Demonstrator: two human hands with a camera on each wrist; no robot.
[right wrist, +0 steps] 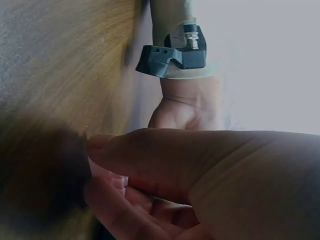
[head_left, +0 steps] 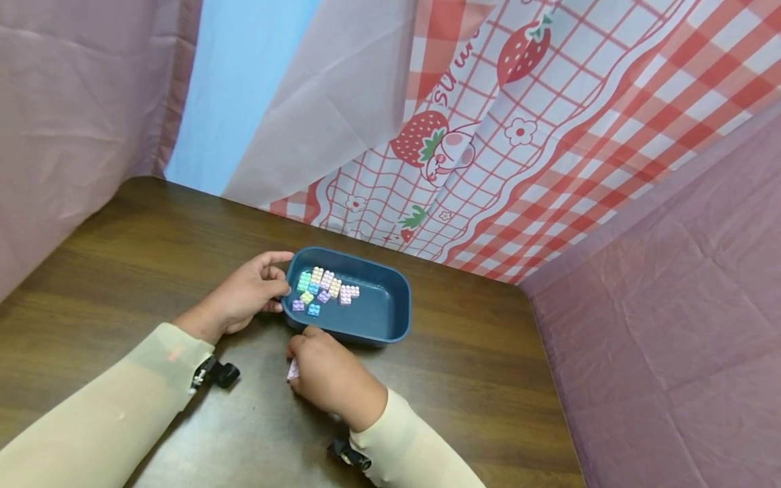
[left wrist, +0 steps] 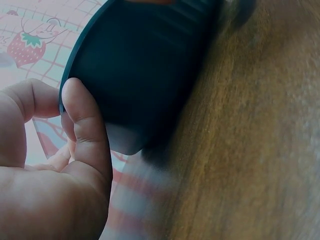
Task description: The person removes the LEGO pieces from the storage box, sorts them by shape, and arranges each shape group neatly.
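A dark blue tray (head_left: pixel 372 320) stands on the table with several small pastel building bricks (head_left: pixel 323 281) inside, mostly toward its left half. At its left end my left hand (head_left: pixel 247 295) pinches the rim. The left wrist view shows the thumb (left wrist: pixel 85 120) on the tray's outer wall (left wrist: pixel 140 65) and fingers at the rim. Just in front of the tray's near side, my right hand (head_left: pixel 332 376) holds a pale pink building brick (head_left: pixel 293 369) between thumb and fingers. In the right wrist view that brick (right wrist: pixel 119 183) is mostly hidden by the fingers.
The brown wooden table (head_left: pixel 464 379) extends around the tray. Behind it hangs a red-and-white strawberry cloth (head_left: pixel 518 135). Pinkish drapes (head_left: pixel 671 305) close off both sides. A black wrist camera (head_left: pixel 219 373) is strapped to each forearm.
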